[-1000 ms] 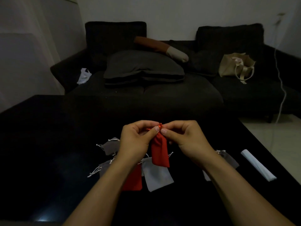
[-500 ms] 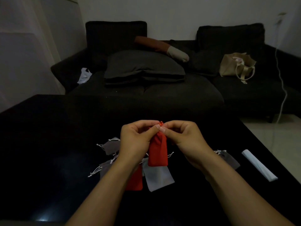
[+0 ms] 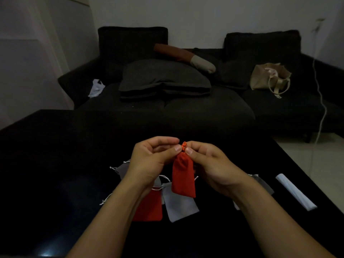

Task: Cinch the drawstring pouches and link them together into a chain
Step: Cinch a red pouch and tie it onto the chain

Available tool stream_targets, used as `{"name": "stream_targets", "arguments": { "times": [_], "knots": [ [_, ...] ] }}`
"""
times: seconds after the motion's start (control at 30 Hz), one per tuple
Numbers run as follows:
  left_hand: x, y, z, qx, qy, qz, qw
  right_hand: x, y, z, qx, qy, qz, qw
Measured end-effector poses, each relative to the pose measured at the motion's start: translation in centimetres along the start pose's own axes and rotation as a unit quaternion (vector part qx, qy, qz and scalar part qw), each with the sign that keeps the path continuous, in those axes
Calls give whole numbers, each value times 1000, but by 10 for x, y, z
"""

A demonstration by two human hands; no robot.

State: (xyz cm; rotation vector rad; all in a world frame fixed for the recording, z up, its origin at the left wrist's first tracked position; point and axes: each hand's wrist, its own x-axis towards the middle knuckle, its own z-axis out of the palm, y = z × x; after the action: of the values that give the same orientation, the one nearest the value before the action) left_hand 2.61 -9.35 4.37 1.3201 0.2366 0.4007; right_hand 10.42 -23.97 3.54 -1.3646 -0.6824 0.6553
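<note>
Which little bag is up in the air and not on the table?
The red pouch that both hands pinch at its gathered top. It hangs between the left hand and right hand; the other red pouch and the grey ones lie flat on the table.

Left hand [image 3: 149, 162] hides a grey pouch [image 3: 122, 168] — partly.
</note>
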Motion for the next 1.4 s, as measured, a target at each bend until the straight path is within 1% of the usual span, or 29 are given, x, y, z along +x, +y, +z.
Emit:
{"name": "stream_targets", "arguments": {
  "times": [0.13, 0.23, 0.3, 0.4, 0.5, 0.6, 0.67, 0.73, 0.83, 0.93, 1.0, 1.07, 1.13, 1.3, 1.4],
  "knots": [
    [-2, 1, 3, 36, 7, 37, 999, 1, 1, 0, 6, 14, 9, 1000],
    [-1, 0, 4, 72, 21, 74, 994, 2, -2, 6, 19, 59, 14, 998],
    [0, -1, 5, 86, 25, 92, 992, 2, -4, 9, 3, 87, 27, 996],
    [-2, -4, 7, 105, 11, 103, 989, 4, 0, 14, -13, 123, 32, 992],
    [-2, -6, 7, 107, 6, 109, 988, 5, 2, 17, 19, 142, 42, 989],
    [-2, -4, 5, 134, -15, 130, 982, 3, -2, 14, 78, 124, 70, 987],
    [-1, -3, 2, 181, -49, 171, 967, 1, -4, 12, 124, 119, 98, 980],
    [-1, -1, -2, 238, -77, 216, 944, 0, -4, 9, 167, 115, 132, 970],
    [1, -2, -6, 333, -89, 291, 893, 1, -2, 6, 213, 104, 182, 954],
    [6, -4, -8, 391, -104, 358, 842, 2, 0, 3, 227, 90, 205, 948],
    [8, -4, -8, 419, -115, 375, 819, 2, 0, 3, 230, 84, 209, 947],
    [9, -3, -8, 445, -126, 372, 805, 2, 0, 2, 227, 86, 214, 946],
    [8, -3, -8, 460, -134, 351, 804, 2, 0, 1, 227, 91, 218, 945],
    [6, -7, -6, 450, -157, 286, 832, 2, 0, -1, 223, 85, 230, 943],
    [7, -12, -6, 436, -151, 255, 850, 2, -3, 0, 235, 107, 226, 939]
  ]
}}
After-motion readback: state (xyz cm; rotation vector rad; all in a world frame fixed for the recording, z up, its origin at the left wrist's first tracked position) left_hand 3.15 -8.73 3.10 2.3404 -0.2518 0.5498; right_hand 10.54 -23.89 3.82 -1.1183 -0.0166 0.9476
